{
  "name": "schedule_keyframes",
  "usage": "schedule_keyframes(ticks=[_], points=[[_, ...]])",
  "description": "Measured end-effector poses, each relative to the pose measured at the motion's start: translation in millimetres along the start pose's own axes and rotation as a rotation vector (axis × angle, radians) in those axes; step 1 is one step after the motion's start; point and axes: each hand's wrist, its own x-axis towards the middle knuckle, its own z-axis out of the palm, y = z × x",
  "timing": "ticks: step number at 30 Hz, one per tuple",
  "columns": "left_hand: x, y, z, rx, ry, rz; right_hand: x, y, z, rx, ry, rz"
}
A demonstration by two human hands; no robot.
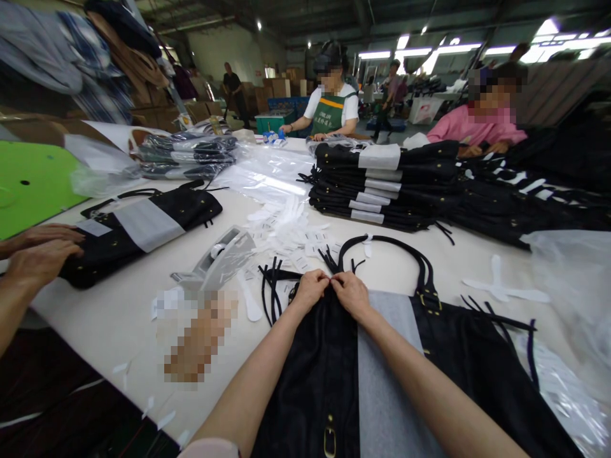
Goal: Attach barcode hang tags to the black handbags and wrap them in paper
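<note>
A black bag [315, 388] lies in front of me, with a pale grey sheet [389, 375] laid across its middle. My left hand [311, 289] and my right hand [352, 296] meet at its upper edge. Fingertips of both are pinched together on the black material there; the exact spot is hidden by the fingers. A looped black handle [382, 240] with a brass-coloured buckle [430, 303] rises from the bag beyond my right hand. Thin black straps [271, 289] hang loose near my left hand. Another brass buckle [330, 439] shows on the near panel.
At left, another person's hands [42, 254] rest on a second black bag [147, 229]. A grey tape dispenser [214, 257] and scattered white tags [284, 232] lie ahead. Stacked black bags [382, 184] stand behind. Two people [334, 108] [482, 121] work across the table.
</note>
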Motion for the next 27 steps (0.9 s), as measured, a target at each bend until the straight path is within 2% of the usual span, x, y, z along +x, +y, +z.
schedule_keyframes(ticks=[6, 10, 15, 17, 19, 22, 27], points=[[0, -1, -1, 0.069, 0.01, 0.025, 2, -1, 4, -0.064, 0.028, 0.031], [1, -2, -1, -0.001, 0.017, -0.022, 2, -1, 6, -0.078, 0.049, 0.048], [3, 3, -1, -0.288, -0.06, -0.123, 5, -2, 2, -0.042, 0.005, 0.053], [4, 6, -1, -0.356, -0.1, -0.153, 5, 2, -8, 0.007, -0.017, -0.001], [5, 9, 1, -0.444, -0.141, -0.187, 1, 9, -21, 0.027, 0.016, -0.066], [6, 11, 4, -0.688, -0.184, -0.251, -18, 24, -40, -0.042, 0.085, -0.037], [5, 13, -1, -0.899, -0.209, -0.298, -53, 35, -45, -0.177, 0.0, 0.027]])
